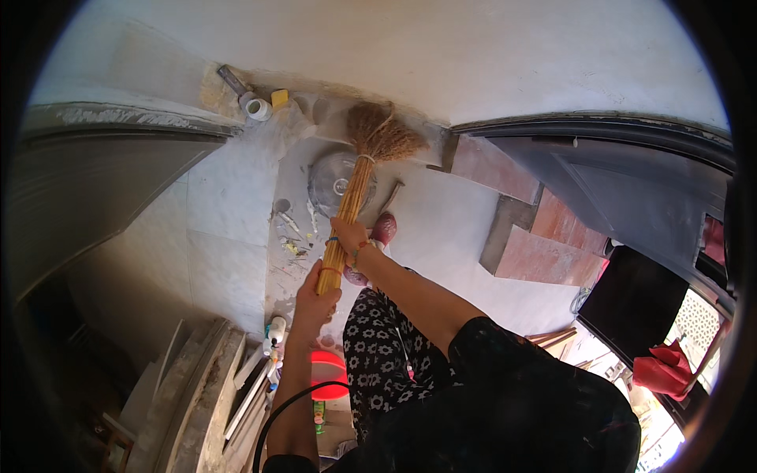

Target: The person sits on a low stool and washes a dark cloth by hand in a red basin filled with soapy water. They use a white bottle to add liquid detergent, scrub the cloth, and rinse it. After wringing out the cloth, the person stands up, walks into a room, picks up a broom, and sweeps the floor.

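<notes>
Both hands grip a straw broom (353, 192) with a bound stalk handle. My left hand (313, 301) is wrapped around the handle's butt end. Farther along the stalks, my right hand (350, 237) closes near a blue band, a beaded bracelet on its wrist. The fanned bristles point away from me, toward the foot of the pale wall (449, 65). Beneath the handle lies a round grey lid-like object (324, 177) bearing writing, partly covered by the broom. Scraps of debris (293, 245) are scattered on the floor left of the handle.
A white container (258, 109) and a yellow block (280, 97) stand by the wall. Reddish stone steps (547, 257) rise at right beside a dark door (627, 189). Another dark door panel (118, 189) is at left. A red basin (329, 387) sits near my legs.
</notes>
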`<state>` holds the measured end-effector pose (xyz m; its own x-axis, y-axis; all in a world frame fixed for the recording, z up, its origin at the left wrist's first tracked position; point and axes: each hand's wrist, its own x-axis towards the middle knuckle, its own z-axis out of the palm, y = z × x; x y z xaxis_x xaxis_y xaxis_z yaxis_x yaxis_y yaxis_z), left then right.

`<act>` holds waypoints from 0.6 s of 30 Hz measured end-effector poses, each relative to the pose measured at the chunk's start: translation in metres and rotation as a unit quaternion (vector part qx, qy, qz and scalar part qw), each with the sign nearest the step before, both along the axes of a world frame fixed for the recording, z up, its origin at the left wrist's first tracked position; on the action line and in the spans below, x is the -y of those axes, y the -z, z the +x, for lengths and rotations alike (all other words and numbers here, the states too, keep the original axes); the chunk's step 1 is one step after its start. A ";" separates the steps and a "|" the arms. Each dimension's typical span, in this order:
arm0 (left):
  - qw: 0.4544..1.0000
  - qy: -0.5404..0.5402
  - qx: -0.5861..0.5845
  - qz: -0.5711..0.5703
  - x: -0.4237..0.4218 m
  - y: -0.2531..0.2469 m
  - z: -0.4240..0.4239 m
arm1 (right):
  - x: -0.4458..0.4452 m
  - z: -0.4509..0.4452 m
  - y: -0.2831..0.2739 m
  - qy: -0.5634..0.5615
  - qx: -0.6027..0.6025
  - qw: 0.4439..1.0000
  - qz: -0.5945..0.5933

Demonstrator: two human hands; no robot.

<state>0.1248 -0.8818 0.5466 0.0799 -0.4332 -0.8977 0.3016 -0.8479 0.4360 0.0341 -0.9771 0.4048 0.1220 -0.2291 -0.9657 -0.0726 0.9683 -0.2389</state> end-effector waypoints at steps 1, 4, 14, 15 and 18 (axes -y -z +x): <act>0.999 -0.028 0.016 0.000 -0.016 0.001 -0.017 | -0.005 -0.005 -0.004 -0.014 -0.012 1.000 -0.019; 0.993 -0.082 0.044 -0.077 -0.046 -0.003 -0.049 | -0.020 -0.013 -0.036 -0.046 -0.026 0.995 -0.079; 0.980 -0.103 0.126 -0.111 -0.017 0.030 -0.050 | 0.021 0.005 -0.014 -0.038 0.038 0.998 0.011; 0.979 -0.097 0.147 -0.100 -0.025 0.017 -0.058 | 0.013 0.004 -0.024 -0.062 0.026 0.998 0.020; 0.980 -0.046 0.173 -0.091 -0.011 -0.043 -0.076 | 0.010 -0.031 -0.057 -0.041 0.072 0.996 0.025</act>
<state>0.0487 -0.8705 0.5891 0.4129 -0.5595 -0.7187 0.1804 -0.7232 0.6667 0.0033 -0.9869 0.4618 0.2765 -0.1653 -0.9467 -0.1211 0.9712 -0.2050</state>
